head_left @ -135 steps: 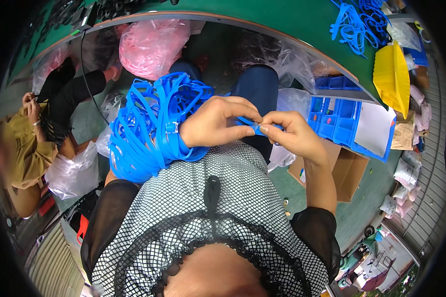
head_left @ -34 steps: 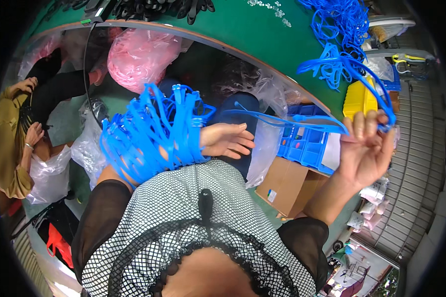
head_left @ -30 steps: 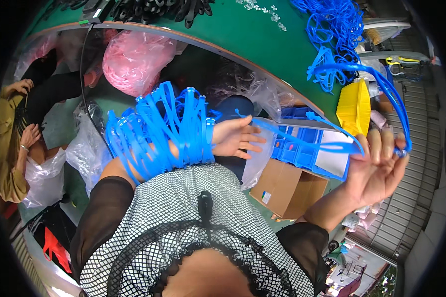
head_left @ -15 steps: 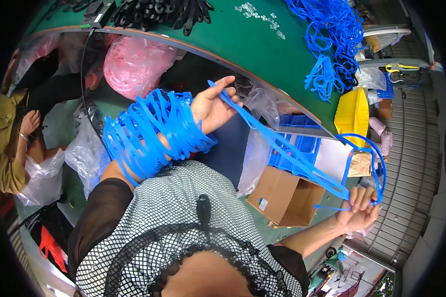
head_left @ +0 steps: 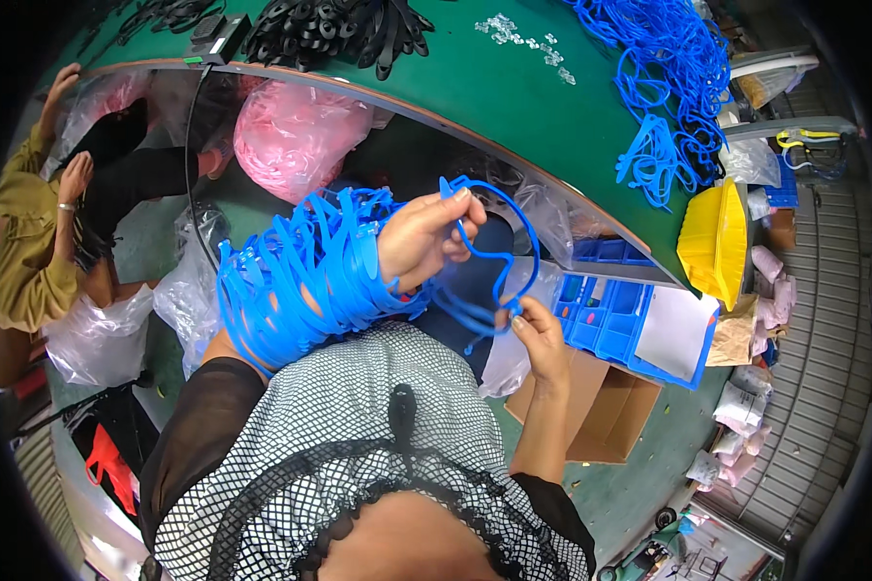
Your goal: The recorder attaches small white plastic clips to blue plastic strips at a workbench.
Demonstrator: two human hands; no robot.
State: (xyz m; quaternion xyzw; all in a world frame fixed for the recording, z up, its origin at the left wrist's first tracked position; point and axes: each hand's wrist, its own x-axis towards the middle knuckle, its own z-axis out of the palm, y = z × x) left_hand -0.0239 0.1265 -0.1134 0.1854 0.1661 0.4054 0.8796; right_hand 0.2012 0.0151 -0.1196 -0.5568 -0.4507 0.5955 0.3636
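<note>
A thin blue rubbery strap [head_left: 530, 227] runs in a loose loop between my two hands, in front of my chest. My left hand [head_left: 415, 239] pinches its flat end between thumb and fingers. Lower and to the right, my right hand [head_left: 541, 341] grips the strap with thumb and fingertips; a blurred length of it trails left from there. Many looped blue straps [head_left: 310, 276] are stacked around my left forearm from the wrist back, hiding most of the skin.
Ahead curves a green table [head_left: 475, 97] with black straps [head_left: 334, 34], small clear pieces [head_left: 523, 39] and tangled blue straps [head_left: 664, 58]. A yellow bin [head_left: 712, 242], blue tray [head_left: 601, 324] and cardboard box [head_left: 610, 412] are at right. A pink bag [head_left: 300, 140] and another person [head_left: 34, 242] are left.
My right hand has come in from the far right toward my left hand. The strap, stretched taut before, now hangs in a slack loop. My left hand stays closed on its end.
</note>
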